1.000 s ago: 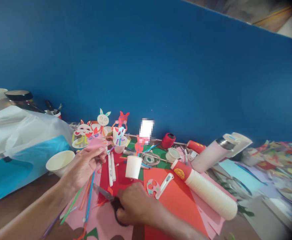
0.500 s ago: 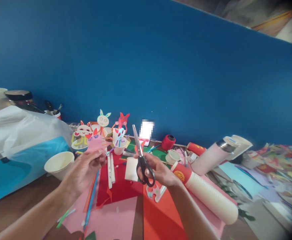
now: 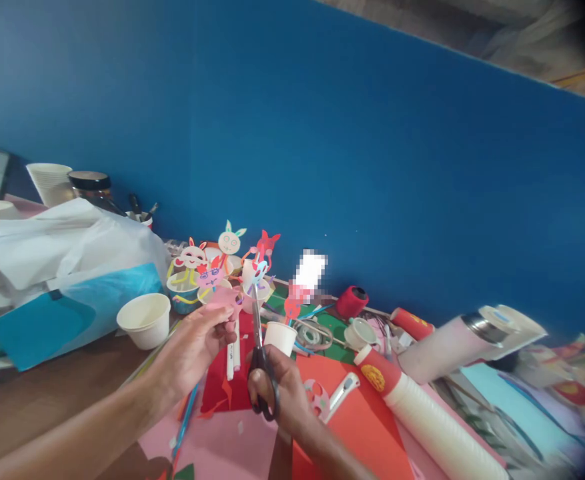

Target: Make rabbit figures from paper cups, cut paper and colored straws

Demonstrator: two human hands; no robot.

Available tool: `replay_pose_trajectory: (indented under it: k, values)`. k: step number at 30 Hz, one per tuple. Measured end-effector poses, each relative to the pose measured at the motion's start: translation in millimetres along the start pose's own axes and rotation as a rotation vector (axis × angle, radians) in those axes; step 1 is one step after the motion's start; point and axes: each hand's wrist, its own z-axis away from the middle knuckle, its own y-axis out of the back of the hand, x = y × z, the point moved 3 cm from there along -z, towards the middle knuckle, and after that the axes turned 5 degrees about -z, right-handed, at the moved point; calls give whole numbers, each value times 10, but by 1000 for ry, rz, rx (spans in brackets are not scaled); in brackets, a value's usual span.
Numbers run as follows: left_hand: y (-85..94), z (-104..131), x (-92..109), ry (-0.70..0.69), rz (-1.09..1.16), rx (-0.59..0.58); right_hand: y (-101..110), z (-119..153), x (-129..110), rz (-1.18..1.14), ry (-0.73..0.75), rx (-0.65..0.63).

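Note:
A small piece of pink paper is pinched between the thumb and fingers of my left hand. My right hand has its fingers through the handles of black-handled scissors, whose blades point up and away, close beside the paper. Whether the blades touch the paper I cannot tell. Just behind my left hand stands a pink paper face with drawn eyes. Beneath the hands lie white marker pens on red paper. Near my right hand is a white paper cup with a red paper figure.
Several paper-cup figures stand at the back, including a rabbit face. An empty white bowl is at left beside a blue-and-white bag. A utility knife, a sleeve of cups and a thermos lie right.
My right hand has brought the scissors left and down, close to the pink paper in my left hand. The whole view has shifted, with table objects appearing farther right.

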Motion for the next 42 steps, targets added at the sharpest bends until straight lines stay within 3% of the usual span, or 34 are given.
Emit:
replay_pose_trajectory:
  k: [2,10,16,20,24,36,42]
  values:
    - [15,-10,-21,7,-9,-1,-25,4,62,0,-8,43]
    - [41,-50,-25,-13,8,-29,-11,-42,116,0,28,9]
    - [34,-49,56,9,27,42,-141,69,-11,22,66,-92]
    - [-1,-25,90,-27,-19,9,-162,110,-32,88,80,-92]
    - [-27,13,30,-33,-78,22,-139,128,-29,153,43,-120]
    - [-74,100,-153,127,-83,41,-105,162,-92,370,-29,-133]
    - [-66,108,-164,129,-112,25,-125,149,-119,377,26,-127]
